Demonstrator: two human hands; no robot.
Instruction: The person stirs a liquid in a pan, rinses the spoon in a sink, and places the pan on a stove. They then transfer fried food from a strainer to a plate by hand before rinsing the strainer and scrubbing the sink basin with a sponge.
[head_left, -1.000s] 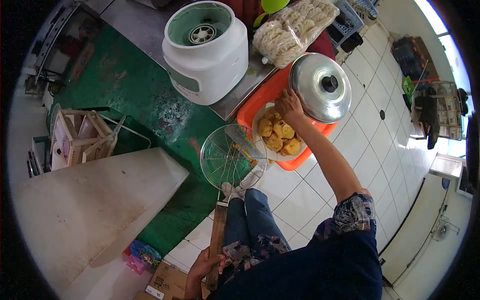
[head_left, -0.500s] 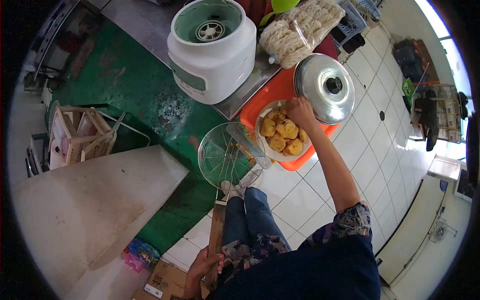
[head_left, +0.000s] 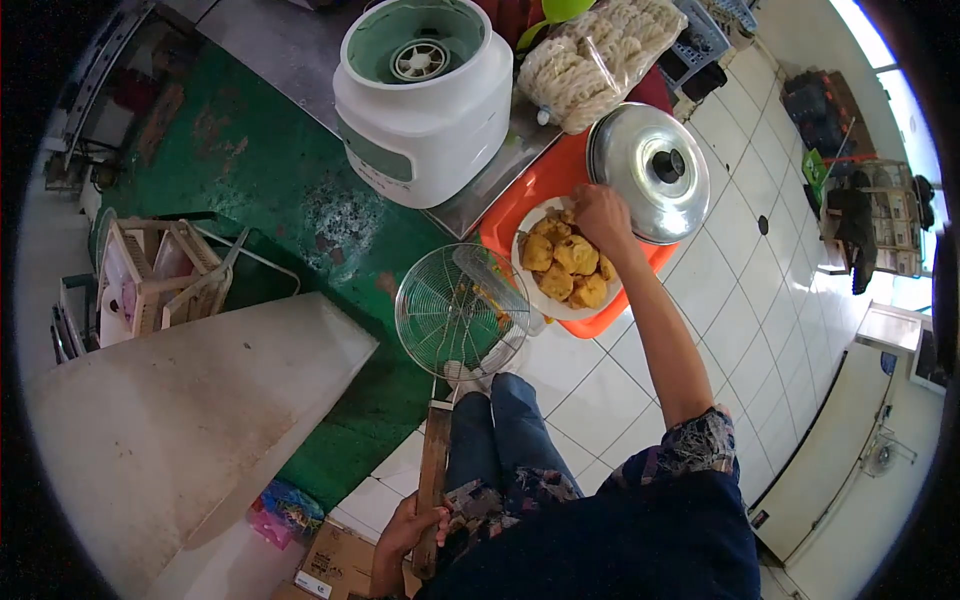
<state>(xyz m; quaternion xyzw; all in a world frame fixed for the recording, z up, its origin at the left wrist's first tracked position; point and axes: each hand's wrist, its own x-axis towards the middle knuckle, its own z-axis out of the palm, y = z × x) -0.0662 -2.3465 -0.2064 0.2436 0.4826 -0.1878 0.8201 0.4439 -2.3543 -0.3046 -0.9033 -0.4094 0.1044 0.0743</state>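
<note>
The right hand (head_left: 602,212) was lying on the fried pieces (head_left: 565,268) at the far edge of the white plate (head_left: 556,312), just beside the metal lid (head_left: 650,170). Its fingers were bent downward on the food, but I cannot tell if they were really gripping a piece. The plate stood in the orange tray (head_left: 520,205), beside the near corner of the steel counter (head_left: 478,195). The left hand (head_left: 405,535) was closed around the wooden handle of the wire skimmer (head_left: 462,310), whose basket hung at the near edge of the tray, touching or almost touching the plate.

I think this work goes well if the skimmer is kept level and close under the plate rim. The fingers should take each piece lightly, because the crust probably breaks easily. The wrist should also stay away from the lid.
</note>
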